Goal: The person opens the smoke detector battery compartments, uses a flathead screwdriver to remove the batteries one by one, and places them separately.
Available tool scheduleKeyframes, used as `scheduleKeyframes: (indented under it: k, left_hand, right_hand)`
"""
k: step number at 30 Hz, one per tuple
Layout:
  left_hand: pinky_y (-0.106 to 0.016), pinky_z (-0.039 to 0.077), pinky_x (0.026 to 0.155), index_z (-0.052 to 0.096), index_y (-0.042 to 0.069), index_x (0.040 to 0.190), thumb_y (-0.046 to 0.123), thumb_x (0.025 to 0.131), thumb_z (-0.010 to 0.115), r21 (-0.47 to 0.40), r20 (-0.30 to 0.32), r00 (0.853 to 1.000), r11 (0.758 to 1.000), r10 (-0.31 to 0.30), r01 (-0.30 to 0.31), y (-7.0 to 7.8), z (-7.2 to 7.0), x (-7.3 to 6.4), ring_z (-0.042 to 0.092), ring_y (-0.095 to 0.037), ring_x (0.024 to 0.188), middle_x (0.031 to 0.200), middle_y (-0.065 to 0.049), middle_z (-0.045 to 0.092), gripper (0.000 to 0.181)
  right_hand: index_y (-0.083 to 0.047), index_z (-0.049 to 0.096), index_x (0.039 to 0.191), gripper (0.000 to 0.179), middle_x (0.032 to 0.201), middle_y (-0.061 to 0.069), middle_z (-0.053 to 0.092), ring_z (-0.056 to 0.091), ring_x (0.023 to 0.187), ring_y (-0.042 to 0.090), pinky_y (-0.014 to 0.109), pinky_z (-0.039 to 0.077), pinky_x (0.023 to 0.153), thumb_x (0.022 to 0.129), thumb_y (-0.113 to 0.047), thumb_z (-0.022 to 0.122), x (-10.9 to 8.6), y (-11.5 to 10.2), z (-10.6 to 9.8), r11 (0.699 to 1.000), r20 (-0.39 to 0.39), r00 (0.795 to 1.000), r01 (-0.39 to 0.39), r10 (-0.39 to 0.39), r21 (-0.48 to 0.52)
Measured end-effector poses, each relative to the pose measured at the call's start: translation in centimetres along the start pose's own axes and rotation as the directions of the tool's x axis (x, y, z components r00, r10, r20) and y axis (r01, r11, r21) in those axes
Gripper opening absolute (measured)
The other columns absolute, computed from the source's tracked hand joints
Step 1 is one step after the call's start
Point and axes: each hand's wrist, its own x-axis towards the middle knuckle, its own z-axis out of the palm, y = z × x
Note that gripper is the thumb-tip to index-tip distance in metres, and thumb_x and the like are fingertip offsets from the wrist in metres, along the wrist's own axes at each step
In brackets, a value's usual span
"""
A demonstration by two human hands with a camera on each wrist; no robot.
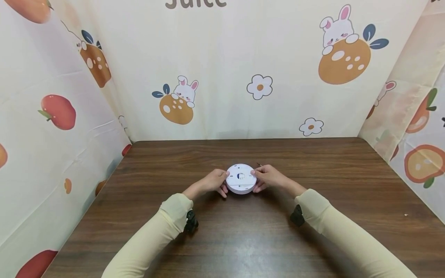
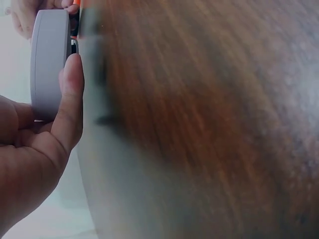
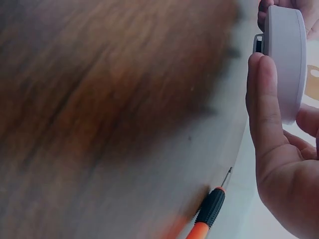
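A round white smoke detector [image 1: 241,189] is held over the table's far middle, its flat face with slots and a central label turned up. My left hand [image 1: 214,180] grips its left edge, thumb on the upper face and fingers beneath. On the opposite edge my right hand [image 1: 270,177] pinches it in the same way. Both wrist views show the casing [image 2: 50,64] side-on, raised off the table. Beside my right hand lies a screwdriver [image 3: 210,206] with an orange and black handle; the head view shows little more than its tip.
The brown wooden table [image 1: 240,239] reaches back to a printed curtain [image 1: 222,116]. More printed curtain hangs at the left and right sides. A tiny pale scrap [image 1: 406,214] lies near the table's right side.
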Motion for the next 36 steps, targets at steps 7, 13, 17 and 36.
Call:
scheduleKeyframes:
  k: [7, 13, 17, 36]
  left_hand:
    - [-0.031, 0.058, 0.05, 0.049, -0.004, 0.091, 0.013, 0.106, 0.03, 0.024, 0.015, 1.0, 1.0, 0.006, -0.007, -0.72, 0.1, 0.18, 0.055, -0.017, 0.051, 0.065, -0.012, 0.051, 0.029]
    - [-0.031, 0.057, 0.047, 0.049, -0.007, 0.102, 0.014, 0.106, 0.032, 0.086, -0.012, 1.0, 0.996, 0.009, -0.008, -0.71, 0.04, -0.05, 0.054, -0.018, 0.053, 0.071, -0.013, 0.053, 0.028]
    - [-0.032, 0.057, 0.048, 0.042, -0.004, 0.132, 0.012, 0.104, 0.039, 0.207, -0.073, 0.994, 0.976, 0.087, -0.07, -0.49, -0.11, -0.25, 0.056, -0.021, 0.062, 0.083, -0.015, 0.056, 0.033]
    - [-0.036, 0.046, 0.093, 0.046, -0.007, 0.127, 0.024, 0.071, 0.086, 0.551, 0.002, 0.94, 0.784, 0.34, -0.285, -0.13, -0.4, -0.33, 0.052, -0.023, 0.105, 0.121, -0.019, 0.055, 0.075]
  right_hand:
    - [0.019, 0.048, 0.119, 0.034, 0.067, 0.014, 0.063, 0.065, 0.059, 0.018, 0.033, 0.06, 0.06, 0.103, -0.009, 0.04, 0.17, 0.49, 0.22, 1.0, 0.002, 1.0, -0.031, 0.031, -0.004]
    - [0.019, 0.047, 0.119, 0.034, 0.069, 0.016, 0.063, 0.064, 0.059, 0.018, 0.034, 0.06, 0.06, 0.103, -0.01, 0.041, 0.15, 0.52, 0.3, 0.999, 0.006, 1.0, -0.02, 0.02, -0.025]
    - [0.012, 0.039, 0.133, 0.039, 0.092, 0.021, 0.061, 0.063, 0.069, 0.021, 0.036, 0.06, 0.063, 0.101, -0.009, 0.046, 0.12, 0.34, 0.22, 0.988, -0.039, 0.998, 0.053, -0.059, -0.142]
    - [0.003, 0.051, 0.126, 0.056, 0.111, 0.016, 0.061, 0.062, 0.094, 0.024, 0.038, 0.055, 0.083, 0.081, -0.017, 0.077, -0.36, -0.25, -0.34, 0.79, 0.061, 0.951, 0.287, -0.304, -0.542]
